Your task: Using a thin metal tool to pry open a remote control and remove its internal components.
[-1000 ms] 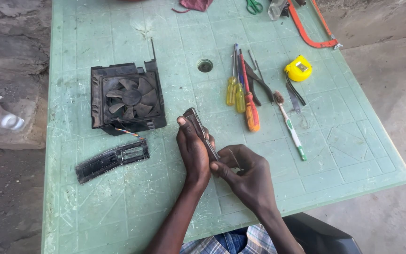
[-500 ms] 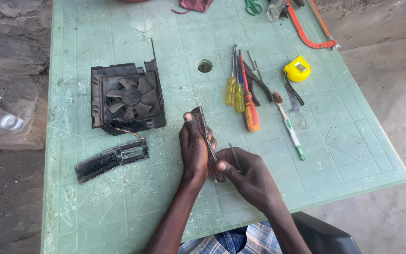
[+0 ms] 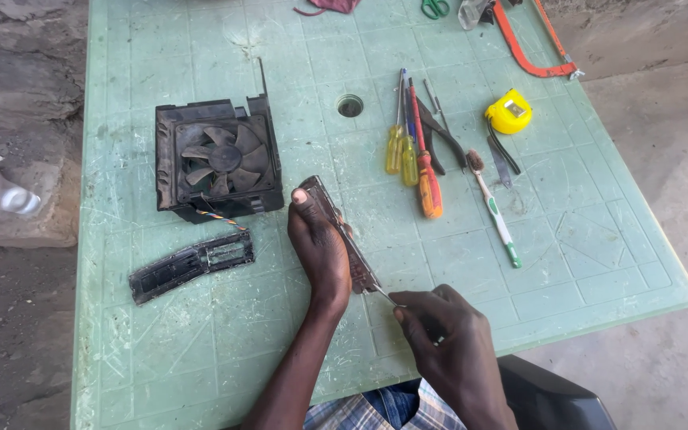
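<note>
Left hand (image 3: 318,243) clamps the narrow circuit strip (image 3: 342,233) on edge, steadying it while right hand (image 3: 439,334) pinches a thin tool (image 3: 385,296) against its end.

Lit by soft, even daylight, bright without harshness. Faint, short shadows under the black fan housing (image 3: 218,163) and the screwdrivers (image 3: 412,147), cast slightly toward the near edge of the green table (image 3: 161,350). Mild sheen across the table's far edge, no strong glare. Sharp through the middle; slightly softer and bowed toward the corners. Darker on the ground past the left edge.
</note>
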